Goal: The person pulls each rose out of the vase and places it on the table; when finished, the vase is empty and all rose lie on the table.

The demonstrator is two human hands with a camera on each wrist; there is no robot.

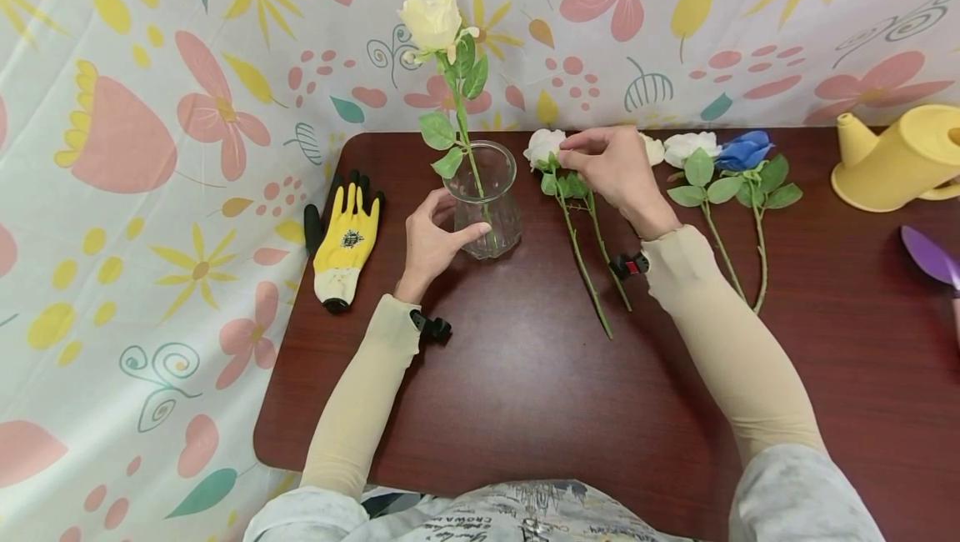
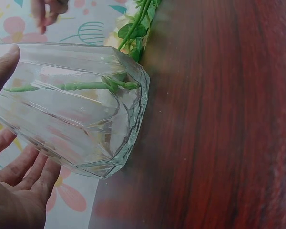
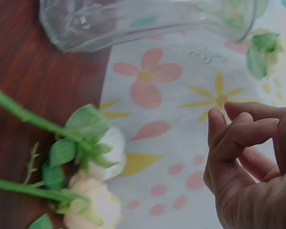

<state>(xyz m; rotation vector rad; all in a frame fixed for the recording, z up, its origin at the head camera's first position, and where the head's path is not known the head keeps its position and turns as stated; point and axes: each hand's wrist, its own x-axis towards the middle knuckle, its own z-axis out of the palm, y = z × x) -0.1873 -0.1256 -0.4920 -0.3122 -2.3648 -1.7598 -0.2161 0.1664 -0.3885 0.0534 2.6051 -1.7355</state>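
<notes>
My left hand (image 1: 433, 240) holds a clear glass vase (image 1: 506, 225), thumb on its near side and fingers round the far left. One cream rose (image 1: 431, 18) stands in it, leaning left; its green stem (image 2: 86, 86) reaches near the base. Above the lying roses is my right hand (image 1: 611, 165), fingers bent and nothing between them in the right wrist view. It overlaps the roses in the head view, but the right wrist view shows it apart from them. Beneath lie a white rose (image 3: 115, 150) and a pale peach rose (image 3: 97, 205), stems toward me.
Farther right lie another white rose (image 1: 690, 146) and a blue rose (image 1: 742, 150). A yellow watering can (image 1: 892, 163) and a purple scoop (image 1: 928, 254) are at the right. A yellow-and-black work glove (image 1: 347, 238) lies left of the vase. Patterned cloth (image 1: 225, 275) hangs behind the table.
</notes>
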